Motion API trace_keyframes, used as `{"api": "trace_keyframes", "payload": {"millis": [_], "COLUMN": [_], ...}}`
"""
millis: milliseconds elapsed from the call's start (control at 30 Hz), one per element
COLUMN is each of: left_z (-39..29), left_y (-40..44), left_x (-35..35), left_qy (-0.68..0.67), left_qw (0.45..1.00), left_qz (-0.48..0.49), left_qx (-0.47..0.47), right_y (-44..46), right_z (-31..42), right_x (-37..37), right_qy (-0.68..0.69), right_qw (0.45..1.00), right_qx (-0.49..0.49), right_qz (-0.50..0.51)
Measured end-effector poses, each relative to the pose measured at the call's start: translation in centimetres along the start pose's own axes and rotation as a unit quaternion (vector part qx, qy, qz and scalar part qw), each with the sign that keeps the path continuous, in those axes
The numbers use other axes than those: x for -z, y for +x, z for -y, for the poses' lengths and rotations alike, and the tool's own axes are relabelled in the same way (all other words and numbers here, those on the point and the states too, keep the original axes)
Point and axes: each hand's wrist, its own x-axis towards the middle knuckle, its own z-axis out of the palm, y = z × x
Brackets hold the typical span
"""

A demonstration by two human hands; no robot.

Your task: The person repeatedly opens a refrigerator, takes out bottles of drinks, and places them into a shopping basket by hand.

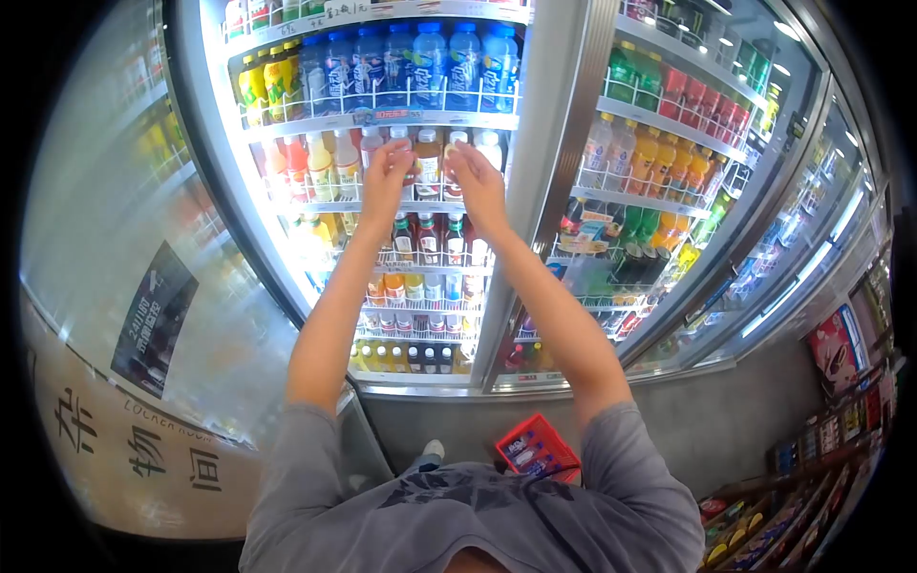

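Both my arms reach into an open fridge, at a shelf (330, 206) lined with drink bottles. My left hand (384, 180) has its fingers curled at the upper part of a pale-capped bottle (399, 134). Beside it, my right hand (477, 186) is closed at the neck of another bottle (458, 137). Between the two hands stands a brown bottle with a white label (428, 164). My fingers partly cover the bottles they touch, so their labels are hard to see. Red and pale yellow bottles (320, 164) stand to the left on this shelf.
Blue bottles (427, 65) fill the shelf above; lower shelves hold juices. The fridge's glass door (124, 220) stands open on the left. A closed fridge (650, 172) is on the right. A red basket (512, 440) with bottles sits on the floor near my feet.
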Motion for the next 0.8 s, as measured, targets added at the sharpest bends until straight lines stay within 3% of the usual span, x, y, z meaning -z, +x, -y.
{"api": "trace_keyframes", "payload": {"millis": [200, 267, 333, 400, 600, 800], "left_z": [0.0, -0.3, 0.1, -0.4, 0.5, 4.7], "left_y": [8.0, 10.3, 12.9, 14.7, 19.1, 24.9], "left_x": [1.9, 1.5, 1.6, 1.3, 1.3, 1.6], "left_qy": [-0.046, -0.014, -0.028, 0.047, 0.037, 0.093], "left_qw": [0.999, 0.999, 0.999, 0.998, 0.999, 0.991], "left_qz": [0.010, 0.001, 0.011, -0.009, -0.022, 0.004], "left_qx": [0.003, -0.041, -0.044, -0.043, -0.012, -0.101], "right_y": [9.3, 12.3, 13.9, 15.0, 20.3, 24.6], "right_z": [-0.5, -1.4, -0.6, -0.7, -2.6, -4.4], "right_x": [-1.6, -1.4, -1.9, -2.1, -1.6, -1.5], "right_qy": [-0.125, -0.178, -0.195, -0.203, -0.244, -0.223], "right_qw": [0.991, 0.974, 0.975, 0.973, 0.960, 0.962], "right_qx": [0.044, 0.141, 0.099, 0.111, 0.130, 0.144], "right_qz": [-0.012, -0.014, -0.028, -0.028, -0.045, -0.055]}}
